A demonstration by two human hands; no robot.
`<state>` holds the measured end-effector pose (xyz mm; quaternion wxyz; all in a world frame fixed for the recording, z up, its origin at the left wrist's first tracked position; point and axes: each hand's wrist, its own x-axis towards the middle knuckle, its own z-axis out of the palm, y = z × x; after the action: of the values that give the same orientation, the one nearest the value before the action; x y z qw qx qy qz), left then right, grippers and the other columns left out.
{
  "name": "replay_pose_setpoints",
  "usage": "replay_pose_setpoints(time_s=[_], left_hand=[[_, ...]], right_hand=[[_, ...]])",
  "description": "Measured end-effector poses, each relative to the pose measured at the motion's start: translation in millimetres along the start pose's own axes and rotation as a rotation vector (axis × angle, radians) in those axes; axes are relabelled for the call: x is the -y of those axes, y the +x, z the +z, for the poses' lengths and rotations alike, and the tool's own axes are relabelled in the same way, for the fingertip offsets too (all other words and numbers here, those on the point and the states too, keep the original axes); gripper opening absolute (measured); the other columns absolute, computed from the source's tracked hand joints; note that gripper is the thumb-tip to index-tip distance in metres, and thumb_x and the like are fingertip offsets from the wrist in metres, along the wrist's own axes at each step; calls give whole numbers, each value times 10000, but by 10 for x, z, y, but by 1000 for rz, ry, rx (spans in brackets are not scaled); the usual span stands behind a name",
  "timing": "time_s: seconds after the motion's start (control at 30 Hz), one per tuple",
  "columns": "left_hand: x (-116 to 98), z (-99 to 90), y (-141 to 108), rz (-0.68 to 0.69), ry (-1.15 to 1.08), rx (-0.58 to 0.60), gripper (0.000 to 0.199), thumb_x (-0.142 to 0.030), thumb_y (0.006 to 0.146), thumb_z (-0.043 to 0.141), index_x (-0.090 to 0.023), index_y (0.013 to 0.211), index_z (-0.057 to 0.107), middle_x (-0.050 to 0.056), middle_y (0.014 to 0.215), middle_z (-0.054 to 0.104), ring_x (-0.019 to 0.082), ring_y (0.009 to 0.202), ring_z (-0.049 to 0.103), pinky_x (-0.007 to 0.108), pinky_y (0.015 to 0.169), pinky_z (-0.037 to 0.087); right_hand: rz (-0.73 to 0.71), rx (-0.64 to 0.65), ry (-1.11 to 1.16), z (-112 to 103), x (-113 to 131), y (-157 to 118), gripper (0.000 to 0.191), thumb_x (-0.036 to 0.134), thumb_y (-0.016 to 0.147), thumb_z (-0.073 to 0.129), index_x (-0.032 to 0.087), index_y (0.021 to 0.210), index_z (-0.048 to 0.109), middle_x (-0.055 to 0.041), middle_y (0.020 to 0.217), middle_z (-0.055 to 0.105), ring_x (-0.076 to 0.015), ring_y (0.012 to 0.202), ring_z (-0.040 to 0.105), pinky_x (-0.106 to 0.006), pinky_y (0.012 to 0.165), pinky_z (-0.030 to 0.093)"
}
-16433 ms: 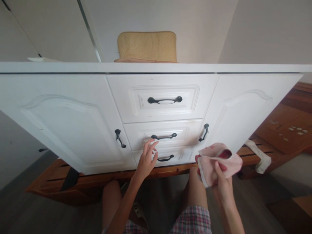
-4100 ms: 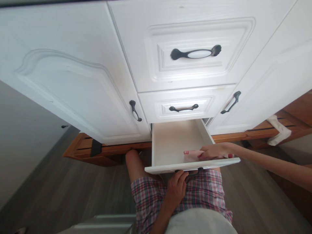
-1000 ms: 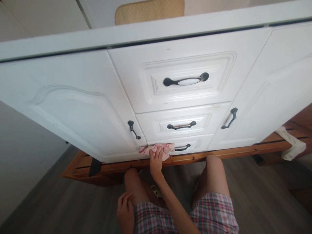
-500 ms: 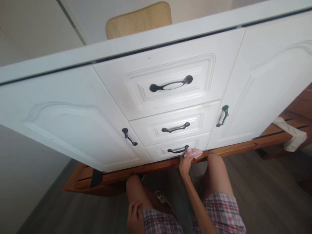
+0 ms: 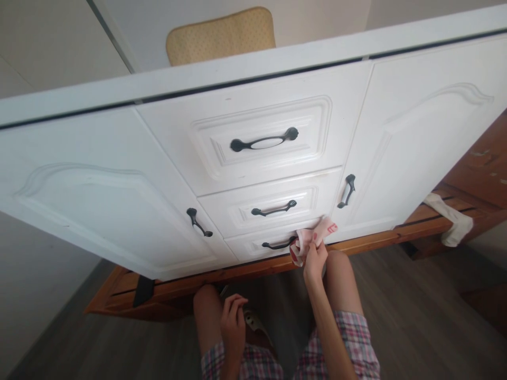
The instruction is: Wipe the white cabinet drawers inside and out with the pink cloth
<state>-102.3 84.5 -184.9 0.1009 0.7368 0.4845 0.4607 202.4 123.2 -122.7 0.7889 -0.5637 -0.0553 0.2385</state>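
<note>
My right hand grips a crumpled pale pink cloth with red print at the lower right corner of the bottom drawer. Part of the cloth bunches up beside that drawer's dark handle. Over my left knee, my left hand is raised, with its fingers loosely bent and slightly apart and nothing seen in it. The white cabinet in front of me has three drawers in the middle, all closed, and a door on each side.
Under the cabinet runs a wooden slatted base, close before my knees. A whitish cloth hangs over its right part. Behind the cabinet top a tan padded backrest stands up. Grey wooden floor lies below.
My right hand has moved slightly right with the cloth, which now spreads wider and shows its red print. My left hand has lifted off my thigh. The view has shifted a little.
</note>
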Motion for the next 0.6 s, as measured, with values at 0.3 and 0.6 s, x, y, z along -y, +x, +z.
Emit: replay_pose_setpoints(time_s=[0.3,0.6], left_hand=[[-898,95,993,81,-69,-45,319,-174,1075,449,-261,1077,756,69,1138,690,225,1078,711,383,994,607],[-1787,130,2105,249,-211,146,394,-255,1111,465,-270,1501,517,139,1534,527,182,1048,709,333,896,627]], right_hand=[[-77,127,445,28,976,-171,408,294,703,822,215,1074,672,7,1075,724,-157,1031,697,-297,946,600],[-71,279,673,-403,1519,-190,309,225,687,858,209,844,592,112,671,547,-57,545,469,-163,549,505]])
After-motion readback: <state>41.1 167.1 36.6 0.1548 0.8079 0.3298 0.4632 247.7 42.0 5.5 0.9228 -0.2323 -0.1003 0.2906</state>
